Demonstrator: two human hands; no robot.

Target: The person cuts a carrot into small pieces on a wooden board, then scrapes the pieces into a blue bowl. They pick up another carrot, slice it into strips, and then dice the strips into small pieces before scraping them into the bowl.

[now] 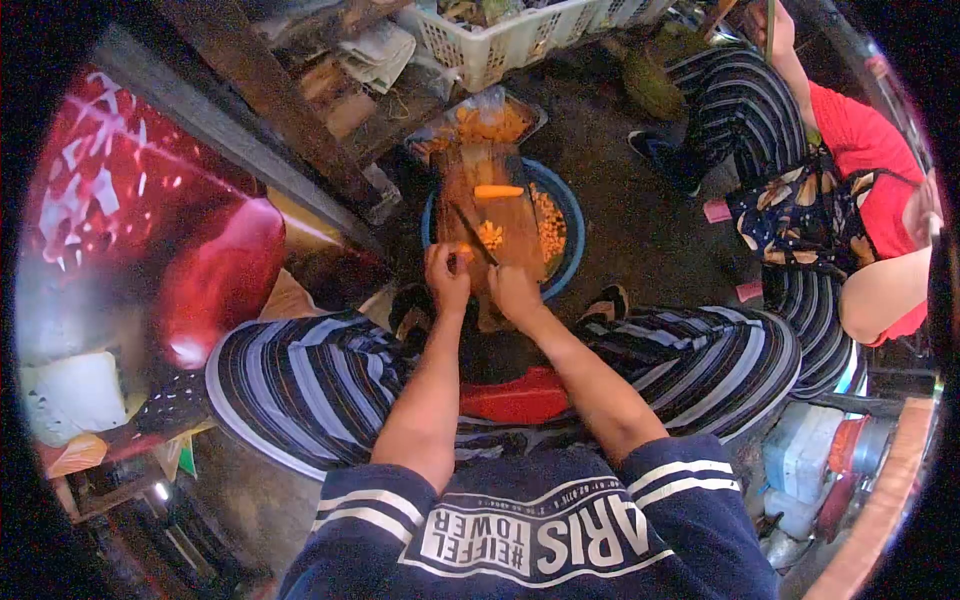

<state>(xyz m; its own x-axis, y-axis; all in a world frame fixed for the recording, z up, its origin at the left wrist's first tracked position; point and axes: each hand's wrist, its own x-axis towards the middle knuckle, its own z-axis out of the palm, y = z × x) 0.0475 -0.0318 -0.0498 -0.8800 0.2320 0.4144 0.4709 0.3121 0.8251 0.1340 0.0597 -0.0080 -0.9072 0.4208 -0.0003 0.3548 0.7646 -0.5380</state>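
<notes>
Left hand (447, 275) clenched on carrot piece (462, 256), orange, short, at near edge of cutting board (470, 180). Right hand (515, 292) grips knife (475, 235), dark blade diagonal over board. Small orange cubes (490, 234) beside blade. Carrot stub (497, 191) lies farther up. Board rests across blue basin (572, 225).

A cutting board (492, 222) lies across a basin (579, 232), a carrot (498, 191) on it, a tray (480, 125) behind.

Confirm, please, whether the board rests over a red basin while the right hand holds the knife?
Not quite: the head view shows the basin is blue, not red. The board does rest over it, and the right hand holds the knife.
</notes>
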